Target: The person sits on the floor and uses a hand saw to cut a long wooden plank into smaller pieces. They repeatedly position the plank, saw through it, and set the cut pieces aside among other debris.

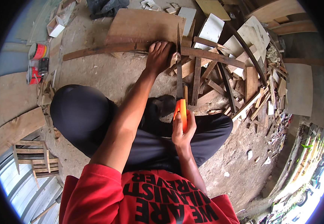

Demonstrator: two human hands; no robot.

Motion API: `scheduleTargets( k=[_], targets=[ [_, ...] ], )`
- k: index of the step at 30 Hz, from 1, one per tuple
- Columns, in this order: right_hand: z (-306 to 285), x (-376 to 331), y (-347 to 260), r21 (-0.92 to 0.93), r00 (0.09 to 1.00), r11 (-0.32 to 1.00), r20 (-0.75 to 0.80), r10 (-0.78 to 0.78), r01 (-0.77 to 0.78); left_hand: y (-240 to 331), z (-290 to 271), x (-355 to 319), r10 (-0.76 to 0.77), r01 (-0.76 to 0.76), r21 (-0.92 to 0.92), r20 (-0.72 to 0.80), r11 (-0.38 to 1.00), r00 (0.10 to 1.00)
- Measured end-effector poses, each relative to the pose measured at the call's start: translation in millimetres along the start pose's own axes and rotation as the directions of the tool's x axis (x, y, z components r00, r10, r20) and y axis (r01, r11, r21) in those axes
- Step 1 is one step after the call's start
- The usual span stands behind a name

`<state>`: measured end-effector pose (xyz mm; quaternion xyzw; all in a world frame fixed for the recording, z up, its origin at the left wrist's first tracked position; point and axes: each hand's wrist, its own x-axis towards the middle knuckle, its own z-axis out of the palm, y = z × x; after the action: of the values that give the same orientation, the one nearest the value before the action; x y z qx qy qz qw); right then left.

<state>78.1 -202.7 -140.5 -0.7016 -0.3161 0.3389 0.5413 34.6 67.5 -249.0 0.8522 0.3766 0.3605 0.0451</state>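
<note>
The handsaw (179, 74) has a bright orange handle and a long, narrow, dark blade that runs straight away from the person, its far end crossing the long wooden strip (139, 48); the strip is thin, dark brown and weathered, lying across the ground from left to right with a slight bow. The right hand (182, 128) has its grip clamped around the orange handle, just above the person's lap; the left hand (159, 56) lies flat on the strip just left of the blade, fingers spread and pressed down rather than curled around it.

The surface is a bare, dusty earth floor (106, 78); the person sits low on it in dark trousers and a red shirt, knees wide apart.

To the right of the blade a heap of wood offcuts (236, 74) crowds close against the strip, slats and pale board pieces lying crisscross, some under the blade itself. A flat brown board (143, 26) lies just beyond the strip. At the far left stand red tins (36, 61); a small slatted wooden frame (33, 156) rests at the lower left.
</note>
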Motion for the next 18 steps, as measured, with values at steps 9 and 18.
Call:
scheduleTargets(
  k=[9,18],
  targets=[
    [-2.4,-13.0,2.5,-0.076,0.999,0.996,0.004,-0.043,0.043,3.3,-0.1,2.8,-0.004,0.004,0.013,-0.004,1.000,1.000],
    [-5.3,-14.4,5.0,-0.067,0.997,0.995,-0.008,-0.071,0.071,1.4,-1.0,0.8,-0.040,0.040,-0.010,0.038,0.999,0.998]
  ],
)
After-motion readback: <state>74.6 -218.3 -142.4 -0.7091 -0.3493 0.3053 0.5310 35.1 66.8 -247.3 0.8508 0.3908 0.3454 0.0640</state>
